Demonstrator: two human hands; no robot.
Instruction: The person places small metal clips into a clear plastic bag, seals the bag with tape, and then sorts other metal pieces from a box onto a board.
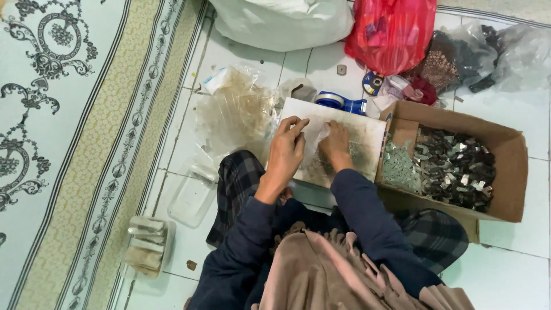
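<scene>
**Two hands at a small clear bag on a white board**

A white board (367,135) is laid on the tiled floor (505,270) in front of a seated person, and both hands are held over it. A small clear plastic bag (317,139) is pinched between them: its left edge is gripped by the fingers of the left hand (287,150), which are curled closed on the film, while the right hand (336,146) is pressed flat on the bag's right side, fingers together. Small pale pieces are seen scattered on the board beneath and to the right of the hands.

Just right of the board, touching its edge, an open cardboard box (508,172) is set, filled with small dark and silvery pieces (453,166). At the far edge of the board a blue tape dispenser (343,103) is placed. To the left of the board a heap of crumpled clear plastic (238,112) is piled. Farther off, a red plastic bag (390,28) and a white sack (281,20) are seen. On the near left, a clear container (192,198) and a stack of filled packets (146,247) are laid beside a patterned carpet (63,143).
</scene>
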